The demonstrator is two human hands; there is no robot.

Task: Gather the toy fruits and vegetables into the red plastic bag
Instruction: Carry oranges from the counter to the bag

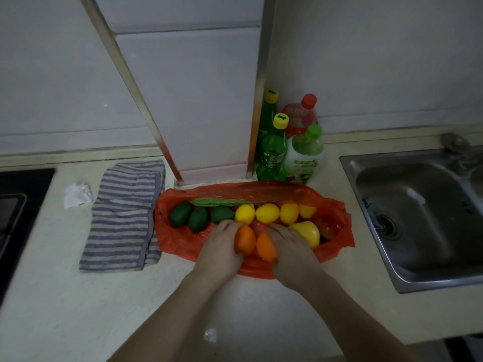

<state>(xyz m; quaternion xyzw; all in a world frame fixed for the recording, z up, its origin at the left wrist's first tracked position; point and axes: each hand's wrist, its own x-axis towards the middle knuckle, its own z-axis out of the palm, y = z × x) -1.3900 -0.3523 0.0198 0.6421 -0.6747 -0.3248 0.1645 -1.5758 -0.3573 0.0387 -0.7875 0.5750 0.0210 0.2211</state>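
The red plastic bag (333, 246) is laid open on the desk (78, 309), and all places are given from it. Inside the bag, along its far side, a long green toy vegetable (219, 201) is seen. In front of it, three dark green toy fruits (198, 219) are lined up at the left end and four yellow toy lemons (267, 212) towards the right. A yellow toy pear (308, 232) and a red toy fruit (326, 227) are placed at the right end of the bag. At the near edge of the bag, the left orange toy fruit (245, 239) is held by the left hand (222, 246), whose grip is closed round it with curled fingers. The right orange toy fruit (266, 248), just beside the first, is held in the same way by the grip of the right hand (292, 249). A striped towel (125, 218) is spread just left of the bag, and a crumpled white paper (77, 194) is seen further left. Four plastic bottles (271, 152) are stood just behind the bag. A steel sink (418, 218) is set to the right of the bag.
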